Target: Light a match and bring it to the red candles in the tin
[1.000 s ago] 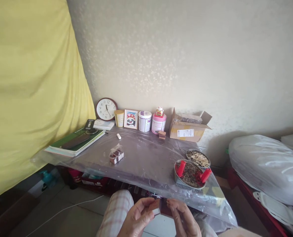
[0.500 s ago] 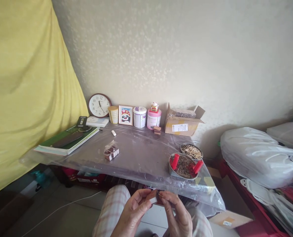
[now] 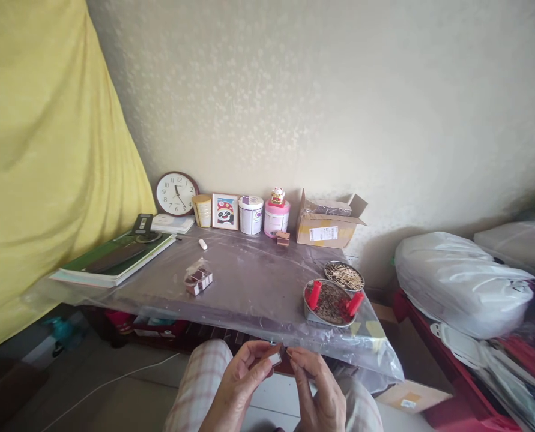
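Above my knees, my left hand [image 3: 244, 377] holds a small matchbox [image 3: 274, 355] with a brown side and a white face. My right hand [image 3: 317, 384] pinches a thin matchstick [image 3: 289, 351] close to the box's dark right side; whether they touch, I cannot tell. On the table's right part stands a tin [image 3: 329, 305] of dark grit with two red candles [image 3: 314, 295] in it. Behind it is a round dish of loose matchsticks [image 3: 344, 276]. A plastic-wrapped pack of matchboxes [image 3: 198, 281] lies left of centre.
A plastic sheet covers the table [image 3: 244, 276]. Along the wall stand a clock [image 3: 177, 194], a framed panda picture [image 3: 225, 211], tubs [image 3: 251, 215] and an open cardboard box [image 3: 325, 231]. Books [image 3: 114, 258] lie at left. White bags [image 3: 460, 285] sit on the right.
The whole view has shifted slightly, so the table things appear a little further left. Both hands keep their grips near each other; the matchbox is tilted a little differently.
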`<state>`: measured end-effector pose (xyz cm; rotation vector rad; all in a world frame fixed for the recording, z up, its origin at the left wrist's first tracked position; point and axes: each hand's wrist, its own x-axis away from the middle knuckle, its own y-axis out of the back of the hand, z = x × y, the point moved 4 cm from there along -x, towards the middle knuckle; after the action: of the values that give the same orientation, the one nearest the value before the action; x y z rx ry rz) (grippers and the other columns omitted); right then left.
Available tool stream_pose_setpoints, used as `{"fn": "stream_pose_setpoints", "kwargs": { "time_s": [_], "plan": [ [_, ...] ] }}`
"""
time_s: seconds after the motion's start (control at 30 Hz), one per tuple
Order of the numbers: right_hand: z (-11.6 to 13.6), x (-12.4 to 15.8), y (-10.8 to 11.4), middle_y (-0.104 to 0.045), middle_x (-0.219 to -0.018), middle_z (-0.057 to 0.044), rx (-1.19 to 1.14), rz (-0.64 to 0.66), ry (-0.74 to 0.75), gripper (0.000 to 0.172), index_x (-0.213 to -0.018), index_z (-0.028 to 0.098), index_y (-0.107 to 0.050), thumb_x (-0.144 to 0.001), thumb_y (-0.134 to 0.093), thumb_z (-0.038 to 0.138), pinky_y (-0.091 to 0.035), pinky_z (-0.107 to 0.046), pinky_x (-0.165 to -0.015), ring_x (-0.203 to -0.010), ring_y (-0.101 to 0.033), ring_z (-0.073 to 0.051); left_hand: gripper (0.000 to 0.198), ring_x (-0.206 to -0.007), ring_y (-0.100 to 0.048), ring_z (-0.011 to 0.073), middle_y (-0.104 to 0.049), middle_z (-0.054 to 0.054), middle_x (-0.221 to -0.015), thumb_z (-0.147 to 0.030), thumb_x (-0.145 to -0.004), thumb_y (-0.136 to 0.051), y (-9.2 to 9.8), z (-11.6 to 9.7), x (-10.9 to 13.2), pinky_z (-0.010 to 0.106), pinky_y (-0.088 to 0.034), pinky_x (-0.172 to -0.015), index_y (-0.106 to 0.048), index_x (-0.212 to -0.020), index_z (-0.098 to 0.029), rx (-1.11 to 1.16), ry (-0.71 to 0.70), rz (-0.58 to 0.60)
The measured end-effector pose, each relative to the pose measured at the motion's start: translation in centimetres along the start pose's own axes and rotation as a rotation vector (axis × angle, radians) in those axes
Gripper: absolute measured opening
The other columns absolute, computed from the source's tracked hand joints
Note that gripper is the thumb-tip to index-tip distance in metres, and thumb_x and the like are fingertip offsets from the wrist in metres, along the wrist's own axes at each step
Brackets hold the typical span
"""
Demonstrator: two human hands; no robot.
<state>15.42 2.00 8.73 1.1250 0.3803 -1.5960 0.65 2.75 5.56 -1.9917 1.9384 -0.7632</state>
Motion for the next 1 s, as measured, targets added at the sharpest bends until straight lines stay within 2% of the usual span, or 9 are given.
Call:
{"fn": "stream_pose_setpoints", "kwargs": {
  "time_s": [0.13,0.27,0.47,0.57,0.63,0.67,0.7,0.83,1.0],
  "plan": [
    [0.3,0.0,-0.2,-0.07,-0.096,-0.008,0.038,0.021,0.081,0.024,-0.103,0.02,-0.062,-0.086,-0.056,0.004,-0.056,-0.027,-0.076,-0.088,-0.068,-0.017,0.027,-0.089,-0.064,0.0222,-0.076,0.007,-0.095,-0.037,-0.066,-0.076,0.1,0.4,-0.5,0.033,-0.044,-0.079,-0.068,-0.086,-0.02,-0.024,-0.011,-0.005],
    [-0.3,-0.3,-0.4,-0.069,-0.091,-0.007,0.074,0.009,0.071,0.017,-0.099,0.019,-0.062,-0.088,-0.055,0.007,-0.055,-0.025,-0.072,-0.082,-0.067,-0.015,0.027,-0.084,-0.065,0.0229,-0.076,0.006,-0.086,-0.039,-0.065,-0.076,0.1,0.6,-0.8,0.035,-0.045,-0.078,-0.069,-0.083,-0.021,-0.04,-0.023,-0.025],
    [1.5,-2.4,2.4,-0.07,-0.093,-0.007,0.082,-0.086,0.057,0.025,-0.103,0.022,-0.059,-0.085,-0.055,0.005,-0.056,-0.028,-0.073,-0.086,-0.067,-0.017,0.032,-0.078,-0.067,0.0233,-0.074,0.005,-0.077,-0.043,-0.06,-0.079,0.4,0.9,-1.4,0.035,-0.045,-0.074,-0.068,-0.077,-0.019,-0.048,-0.04,-0.096],
    [2.4,-2.5,2.7,-0.071,-0.097,-0.008,0.088,-0.041,0.136,0.03,-0.11,0.024,-0.059,-0.085,-0.055,0.007,-0.057,-0.033,-0.071,-0.089,-0.067,-0.021,0.031,-0.075,-0.065,0.022,-0.073,0.004,-0.074,-0.041,-0.059,-0.08,0.0,0.8,-1.5,0.034,-0.045,-0.072,-0.068,-0.076,-0.019,-0.053,-0.069,-0.066],
    [1.3,-1.9,1.9,-0.072,-0.094,-0.007,0.155,-0.007,0.18,0.025,-0.107,0.025,-0.062,-0.087,-0.053,0.012,-0.057,-0.032,-0.07,-0.087,-0.068,-0.021,0.029,-0.077,-0.064,0.022,-0.074,0.005,-0.077,-0.041,-0.062,-0.078,-0.4,0.4,-1.2,0.034,-0.045,-0.073,-0.069,-0.078,-0.019,-0.059,-0.095,-0.033],
    [0.2,-1.4,1.3,-0.072,-0.092,-0.006,0.208,0.047,0.162,0.023,-0.104,0.024,-0.063,-0.088,-0.052,0.013,-0.057,-0.031,-0.071,-0.083,-0.069,-0.019,0.029,-0.078,-0.063,0.0223,-0.074,0.005,-0.079,-0.042,-0.063,-0.077,-0.6,0.1,-1.0,0.034,-0.045,-0.074,-0.069,-0.079,-0.02,-0.068,-0.103,-0.023],
    [-1.1,-1.0,0.9,-0.073,-0.087,-0.005,0.253,0.024,0.119,0.019,-0.1,0.023,-0.065,-0.089,-0.051,0.014,-0.057,-0.029,-0.071,-0.077,-0.069,-0.017,0.029,-0.08,-0.063,0.0227,-0.074,0.005,-0.08,-0.043,-0.063,-0.076,-0.7,-0.2,-0.8,0.034,-0.045,-0.075,-0.069,-0.079,-0.02,-0.084,-0.104,-0.02],
    [-5.8,0.2,1.5,-0.072,-0.086,-0.004,0.262,-0.175,-0.187,0.012,-0.09,0.022,-0.066,-0.089,-0.056,0.027,-0.055,-0.028,-0.074,-0.079,-0.068,-0.017,0.028,-0.085,-0.061,0.0237,-0.073,0.004,-0.082,-0.047,-0.064,-0.073,-0.7,-0.9,0.0,0.034,-0.044,-0.079,-0.069,-0.079,-0.023,-0.159,-0.079,-0.053],
    [-6.2,-0.4,3.4,-0.069,-0.088,-0.004,0.106,-0.31,-0.349,0.014,-0.084,0.021,-0.067,-0.084,-0.061,0.034,-0.052,-0.031,-0.079,-0.082,-0.066,-0.018,0.026,-0.084,-0.063,0.0244,-0.073,0.004,-0.08,-0.045,-0.063,-0.075,0.2,-0.3,-0.1,0.035,-0.045,-0.08,-0.07,-0.077,-0.024,-0.151,-0.037,-0.111]
  ]
}}
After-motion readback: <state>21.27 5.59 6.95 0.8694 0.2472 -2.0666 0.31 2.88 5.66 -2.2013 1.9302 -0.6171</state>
